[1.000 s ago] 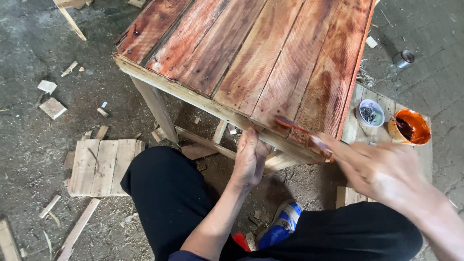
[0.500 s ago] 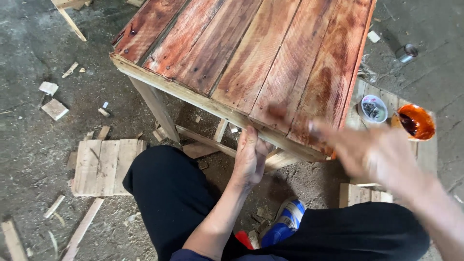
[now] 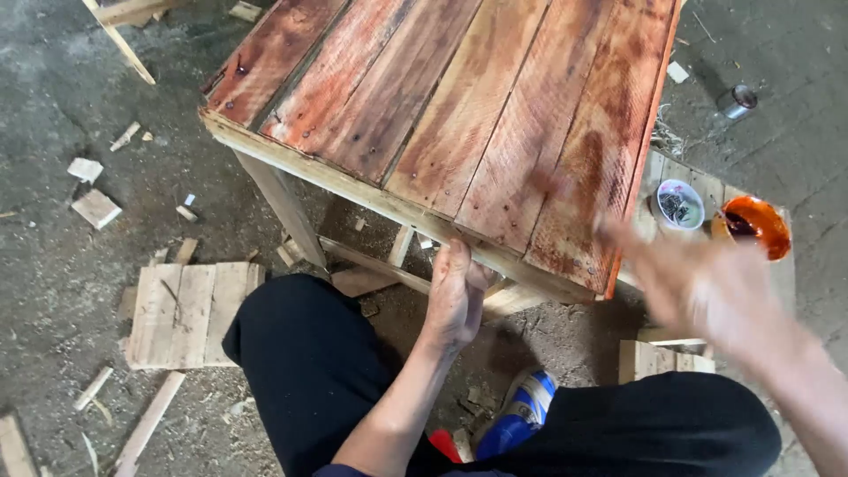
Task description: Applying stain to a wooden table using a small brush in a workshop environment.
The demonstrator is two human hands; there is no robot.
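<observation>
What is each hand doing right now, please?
Left hand: gripping the front edge of the wooden table.
Right hand: blurred; grip cannot be told.

The grey concrete floor (image 3: 53, 300) carries a slatted wooden counter (image 3: 459, 115), its planks stained reddish-brown, standing toward twelve o'clock. At nine o'clock small wood offcuts (image 3: 95, 208) lie scattered, with a flat panel of pale boards (image 3: 185, 314) at eight o'clock. At three o'clock a low board platform (image 3: 707, 190) holds a small white tub (image 3: 680, 205) and an orange bowl of stain (image 3: 755, 225); a metal can (image 3: 736, 101) lies at two o'clock.
</observation>
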